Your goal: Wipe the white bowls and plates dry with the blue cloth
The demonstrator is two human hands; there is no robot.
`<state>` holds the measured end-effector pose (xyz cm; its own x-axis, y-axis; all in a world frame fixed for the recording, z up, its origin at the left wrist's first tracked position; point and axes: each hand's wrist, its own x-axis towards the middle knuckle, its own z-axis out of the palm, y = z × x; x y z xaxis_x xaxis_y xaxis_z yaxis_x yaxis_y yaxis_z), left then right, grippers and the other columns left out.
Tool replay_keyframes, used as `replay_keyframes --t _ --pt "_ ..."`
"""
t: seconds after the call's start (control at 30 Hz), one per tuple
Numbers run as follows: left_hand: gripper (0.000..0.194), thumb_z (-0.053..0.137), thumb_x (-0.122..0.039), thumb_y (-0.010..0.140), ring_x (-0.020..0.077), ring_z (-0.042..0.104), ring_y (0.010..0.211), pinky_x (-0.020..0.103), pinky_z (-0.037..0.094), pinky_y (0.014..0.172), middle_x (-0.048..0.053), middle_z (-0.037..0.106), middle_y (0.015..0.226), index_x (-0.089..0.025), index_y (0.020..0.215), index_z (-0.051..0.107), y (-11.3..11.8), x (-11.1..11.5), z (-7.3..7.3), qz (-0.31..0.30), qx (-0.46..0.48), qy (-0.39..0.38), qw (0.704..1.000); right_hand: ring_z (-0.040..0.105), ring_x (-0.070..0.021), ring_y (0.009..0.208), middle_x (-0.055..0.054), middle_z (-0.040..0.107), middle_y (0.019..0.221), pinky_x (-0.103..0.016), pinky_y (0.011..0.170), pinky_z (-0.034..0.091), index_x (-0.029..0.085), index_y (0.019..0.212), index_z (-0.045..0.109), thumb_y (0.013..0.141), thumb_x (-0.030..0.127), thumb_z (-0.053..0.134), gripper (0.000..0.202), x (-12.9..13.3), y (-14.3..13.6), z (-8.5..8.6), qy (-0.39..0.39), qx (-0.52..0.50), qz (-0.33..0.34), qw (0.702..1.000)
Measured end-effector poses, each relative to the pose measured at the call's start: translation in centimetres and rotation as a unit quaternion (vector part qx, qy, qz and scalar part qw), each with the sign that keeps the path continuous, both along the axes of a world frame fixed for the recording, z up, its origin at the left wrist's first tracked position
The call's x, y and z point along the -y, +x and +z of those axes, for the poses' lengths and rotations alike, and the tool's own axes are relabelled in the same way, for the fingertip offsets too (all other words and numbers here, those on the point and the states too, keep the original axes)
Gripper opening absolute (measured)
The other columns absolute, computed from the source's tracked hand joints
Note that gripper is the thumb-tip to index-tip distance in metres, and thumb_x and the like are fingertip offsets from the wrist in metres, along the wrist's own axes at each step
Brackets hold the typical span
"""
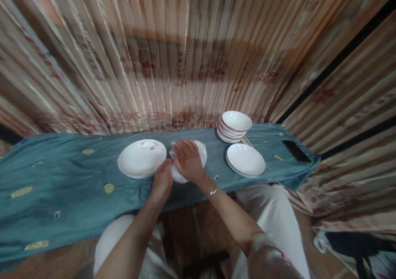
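Head cam: white dish point(203, 152) is sitting left of the bowl stack point(236, 121), probably stiff, slick and chippable, so the rim's the safest hold. Right hand point(188, 162) is lying over a soft-looking cloth point(173, 149), fingers close together; left hand point(163, 179) is curling beside it. Can't tell if either's pinching. Flowered plate point(142, 157) is sitting farther left.
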<state>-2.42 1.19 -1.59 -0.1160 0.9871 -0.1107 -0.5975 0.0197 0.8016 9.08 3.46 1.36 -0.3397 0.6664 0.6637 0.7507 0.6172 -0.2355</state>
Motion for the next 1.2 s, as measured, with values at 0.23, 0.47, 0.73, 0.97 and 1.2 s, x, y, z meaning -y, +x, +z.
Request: replay_keyframes --t 0.23,0.47,0.73,0.97,1.2 --pt "0.033 0.091 -0.044 0.056 0.0226 0.068 0.084 0.031 0.052 0.082 -0.001 0.068 0.065 -0.023 0.063 0.068 0.3 0.1 0.7 0.028 -0.02 -0.013 0.999 0.057 -0.0254 0.121 -0.011 0.069 0.123 -0.052 0.117 0.03 0.022 0.125 0.063 0.102 0.028 0.045 0.03 -1.4 1.9 0.1 -0.02 -0.061 -0.031 0.997" --pt "0.043 0.095 -0.048 0.047 0.0241 0.069 0.09 0.034 0.052 0.091 0.0 0.072 0.07 -0.02 0.069 0.071 -0.2 0.4 0.8 0.032 -0.003 -0.032 0.999 0.063 -0.0268 0.109 -0.016 0.071 0.115 -0.048 0.101 0.046 0.017 0.117 0.065 0.107 0.033 0.028 0.042 -2.6 3.3 -1.7 -0.049 -0.193 -0.064 0.978" --pt "0.036 0.091 -0.045 0.058 0.0233 0.067 0.1 0.033 0.046 0.102 0.001 0.07 0.074 -0.019 0.068 0.069 -1.1 0.2 -0.1 0.027 -0.005 -0.023 0.999 0.067 -0.0294 0.1 -0.02 0.073 0.105 -0.053 0.094 0.052 0.016 0.108 0.067 0.107 0.046 0.025 0.052 -3.6 3.7 -5.2 -0.089 -0.333 -0.101 0.933" --pt "0.04 0.092 -0.046 0.053 0.0247 0.065 0.108 0.037 0.039 0.112 0.002 0.075 0.084 -0.019 0.076 0.073 -1.1 -0.3 -0.3 0.05 -0.002 -0.027 0.998 0.066 -0.0324 0.11 -0.024 0.073 0.109 -0.056 0.098 0.052 0.012 0.113 0.067 0.104 0.054 0.026 0.059 -3.5 3.8 -9.1 -0.142 -0.427 -0.145 0.881" --pt "0.033 0.09 -0.037 0.059 0.0273 0.062 0.121 0.04 0.035 0.118 0.005 0.078 0.092 -0.017 0.081 0.074 -1.1 -0.4 -0.4 0.048 0.034 -0.034 0.998 0.06 -0.0284 0.127 -0.024 0.067 0.129 -0.054 0.11 0.046 0.008 0.129 0.06 0.103 0.046 0.025 0.058 -1.2 2.4 -11.4 -0.158 -0.483 -0.175 0.843"
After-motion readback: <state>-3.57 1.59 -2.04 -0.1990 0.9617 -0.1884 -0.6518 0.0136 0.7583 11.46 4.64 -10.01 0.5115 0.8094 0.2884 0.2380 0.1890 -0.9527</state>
